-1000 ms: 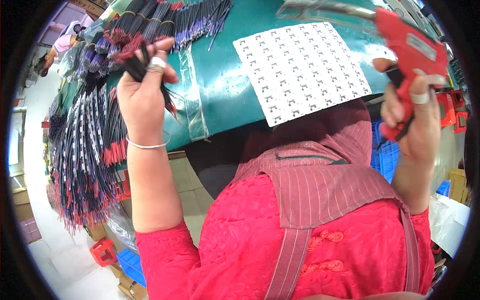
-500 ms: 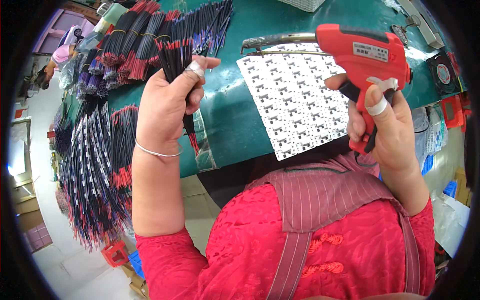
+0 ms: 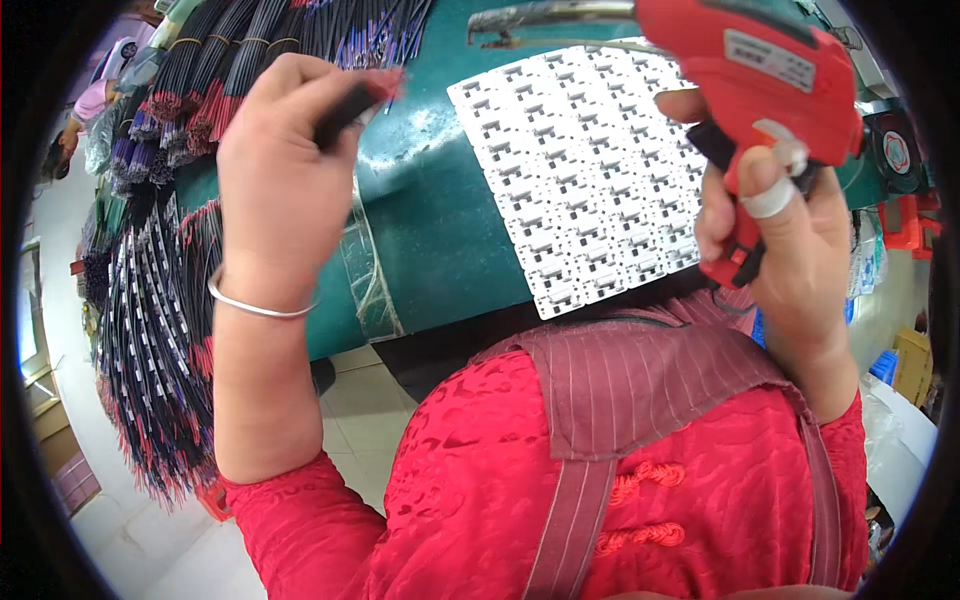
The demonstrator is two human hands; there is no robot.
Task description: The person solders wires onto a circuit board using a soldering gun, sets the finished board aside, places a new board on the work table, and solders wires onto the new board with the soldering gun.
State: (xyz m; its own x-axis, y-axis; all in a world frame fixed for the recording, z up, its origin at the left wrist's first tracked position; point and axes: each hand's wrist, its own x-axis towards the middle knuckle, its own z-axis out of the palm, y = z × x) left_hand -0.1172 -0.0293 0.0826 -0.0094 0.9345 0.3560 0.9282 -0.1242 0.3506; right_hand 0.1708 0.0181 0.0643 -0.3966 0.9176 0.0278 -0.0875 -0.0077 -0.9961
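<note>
My left hand [image 3: 280, 190] pinches a red-tipped black wire [image 3: 352, 100] above the green bench [image 3: 440, 230], bundles nearby. I should steady its tip on the white circuit panel [image 3: 590, 180] first. My right hand [image 3: 790, 240] grips the red soldering gun [image 3: 760, 90] tightly.

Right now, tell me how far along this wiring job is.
Done: nothing looks joined yet; no wire lies on the white panel of small boards, which rests on the green table. In hand: the left hand pinches a black-and-red wire, and the right hand grips the red gun-shaped tool above the panel. Left: the many wire bundles hanging at the table's edge.
</note>
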